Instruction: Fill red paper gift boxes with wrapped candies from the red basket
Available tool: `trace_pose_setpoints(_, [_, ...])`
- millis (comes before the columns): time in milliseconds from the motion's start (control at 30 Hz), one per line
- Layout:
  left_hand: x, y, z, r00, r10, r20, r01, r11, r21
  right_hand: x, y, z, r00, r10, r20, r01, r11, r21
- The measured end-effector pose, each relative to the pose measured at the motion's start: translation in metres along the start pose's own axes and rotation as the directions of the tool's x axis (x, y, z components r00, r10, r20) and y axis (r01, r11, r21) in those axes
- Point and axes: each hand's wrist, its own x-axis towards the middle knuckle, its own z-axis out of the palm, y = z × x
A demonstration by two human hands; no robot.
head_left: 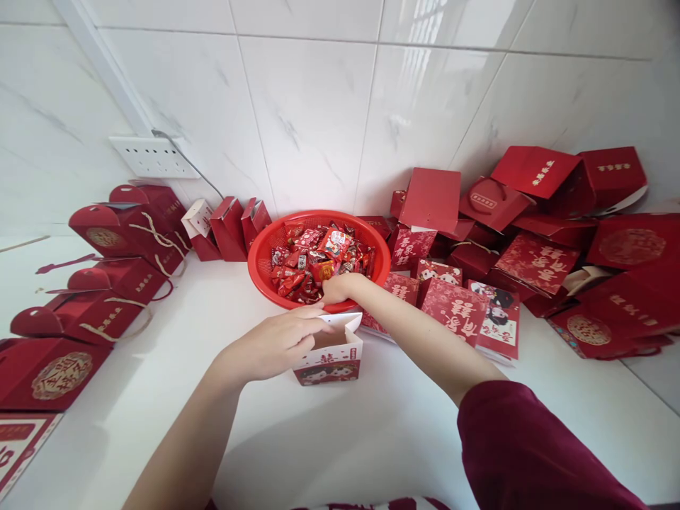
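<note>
A small red and white paper gift box [328,365] stands upright on the white table with its top open. My left hand [273,343] grips its left wall near the rim, with some fingers over the opening. Just behind the box is a red plastic basket [260,276], filled with wrapped candies [297,262] in mostly red wrappers. Over the basket's front rim reaches my right hand [343,287], its fingers down among the candies beside a yellow-and-red wrapper [323,271]. Those fingertips are hidden, so whether they hold a candy cannot be made out.
Red gift boxes [100,308] with rope handles line the left side. Small red boxes [228,227] stand by the tiled wall [308,113]. At the right lies a heap of red boxes [536,258], with flat printed boxes [457,308] in front. A socket panel [154,157] is on the wall.
</note>
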Motion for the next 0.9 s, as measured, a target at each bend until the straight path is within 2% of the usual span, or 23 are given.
trace_pose_setpoints(100, [0.001,-0.004,-0.001,1.0,0.01,0.025,-0.01,1.0,-0.008,-0.002,0.005,-0.005,0.997,0.01,0.081,-0.014,0.998,0.058])
trace_pose_setpoints(167, [0.001,-0.006,0.0,0.999,-0.003,0.032,0.003,1.0,-0.012,-0.01,0.012,-0.012,0.997,-0.049,0.064,0.04,0.989,0.14])
trace_pose_setpoints(267, [0.0,-0.008,0.001,1.0,-0.005,0.018,0.006,0.999,-0.038,-0.03,0.025,-0.02,0.983,-0.183,-0.034,0.184,0.928,0.323])
trace_pose_setpoints(333, [0.0,-0.008,0.002,1.0,-0.008,0.015,0.008,0.999,-0.05,-0.04,0.031,-0.02,0.967,-0.223,-0.124,0.255,0.862,0.438])
trace_pose_setpoints(467, [0.0,-0.011,0.002,0.999,-0.025,0.032,0.027,0.996,-0.083,-0.046,0.037,-0.009,0.942,-0.201,-0.269,0.329,0.719,0.613])
trace_pose_setpoints(567, [0.001,-0.013,0.0,0.999,0.004,0.048,0.003,0.991,-0.132,-0.042,0.037,-0.003,0.925,-0.181,-0.334,0.368,0.639,0.675])
trace_pose_setpoints(733, [0.002,-0.014,-0.001,0.998,0.039,0.04,-0.031,0.982,-0.186,-0.037,0.04,-0.003,0.909,-0.161,-0.383,0.394,0.632,0.668])
trace_pose_setpoints(900, [0.003,-0.013,-0.002,0.998,0.04,0.038,-0.033,0.983,-0.183,-0.038,0.036,-0.001,0.939,-0.182,-0.292,0.335,0.679,0.653])
